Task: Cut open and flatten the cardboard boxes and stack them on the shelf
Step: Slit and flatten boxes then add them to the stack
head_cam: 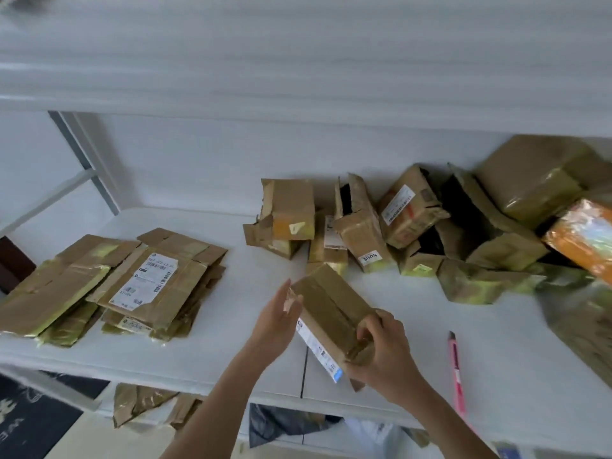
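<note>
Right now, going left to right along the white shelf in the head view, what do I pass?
Stack of flattened brown cardboard boxes → left hand → taped brown cardboard box being held → right hand → pink utility knife.

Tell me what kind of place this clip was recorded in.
Probably a storeroom or parcel-handling corner, though I can't be sure. A white shelf unit carries a stack of flattened cardboard boxes and a heap of used shipping boxes with labels, and a pink utility knife lies by them.
</note>
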The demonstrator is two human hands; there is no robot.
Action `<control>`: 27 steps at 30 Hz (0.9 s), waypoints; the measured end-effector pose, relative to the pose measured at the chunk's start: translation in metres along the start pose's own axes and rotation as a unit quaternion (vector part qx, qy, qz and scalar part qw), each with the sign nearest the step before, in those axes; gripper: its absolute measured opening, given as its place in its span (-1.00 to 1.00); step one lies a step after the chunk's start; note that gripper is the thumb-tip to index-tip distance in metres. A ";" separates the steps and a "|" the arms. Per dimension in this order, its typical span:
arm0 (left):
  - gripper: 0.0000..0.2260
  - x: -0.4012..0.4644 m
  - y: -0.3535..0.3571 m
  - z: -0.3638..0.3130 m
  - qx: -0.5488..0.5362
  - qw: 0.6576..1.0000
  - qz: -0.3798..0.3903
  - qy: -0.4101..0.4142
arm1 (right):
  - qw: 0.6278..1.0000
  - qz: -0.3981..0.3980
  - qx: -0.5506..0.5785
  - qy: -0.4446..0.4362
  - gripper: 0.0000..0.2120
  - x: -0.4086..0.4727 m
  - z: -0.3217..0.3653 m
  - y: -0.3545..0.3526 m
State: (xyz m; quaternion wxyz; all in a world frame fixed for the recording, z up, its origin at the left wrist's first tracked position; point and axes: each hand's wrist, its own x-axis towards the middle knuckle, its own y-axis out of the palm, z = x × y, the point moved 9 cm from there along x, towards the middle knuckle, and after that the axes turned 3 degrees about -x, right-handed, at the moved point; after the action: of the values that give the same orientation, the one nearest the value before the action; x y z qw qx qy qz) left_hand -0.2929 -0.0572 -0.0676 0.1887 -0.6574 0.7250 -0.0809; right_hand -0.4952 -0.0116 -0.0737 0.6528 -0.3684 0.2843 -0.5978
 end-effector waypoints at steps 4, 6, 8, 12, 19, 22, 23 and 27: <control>-0.48 -0.017 0.070 0.010 0.014 0.999 0.038 -0.020 | 0.999 0.010 -0.001 0.049 -0.49 -0.037 -0.037 -0.002; -0.47 -0.025 0.095 0.008 0.012 0.999 0.048 -0.018 | 0.998 0.032 0.022 0.048 -0.51 -0.050 -0.049 -0.002; -0.39 -0.027 0.112 0.008 0.008 0.999 0.047 -0.023 | 0.993 0.059 0.095 0.046 -0.56 -0.060 -0.064 -0.006; -0.28 -0.024 0.133 0.017 0.024 0.996 0.062 -0.054 | 0.997 -0.068 0.022 0.033 -0.74 -0.067 -0.116 -0.058; -0.29 -0.029 0.145 0.050 -0.086 0.980 0.019 -0.180 | 0.944 0.087 -0.315 0.040 -0.44 -0.059 -0.186 -0.053; -0.31 -0.031 0.146 0.054 -0.095 0.975 0.012 -0.200 | 0.930 0.060 -0.354 -0.074 -0.72 -0.050 -0.169 -0.055; -0.31 -0.031 0.147 0.054 -0.093 0.975 0.007 -0.202 | 0.923 0.041 -0.367 -0.104 -0.69 -0.047 -0.162 -0.059; -0.30 -0.035 0.157 0.054 -0.106 0.970 -0.017 -0.217 | 0.957 -0.088 -0.256 -0.101 -0.79 -0.033 -0.153 -0.086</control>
State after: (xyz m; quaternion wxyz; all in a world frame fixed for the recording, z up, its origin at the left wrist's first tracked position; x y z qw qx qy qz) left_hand -0.4150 0.0039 -0.1681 0.2691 -0.6875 0.6602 0.1378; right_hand -0.6728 -0.0013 -0.0925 0.5067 -0.6051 0.3269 -0.5198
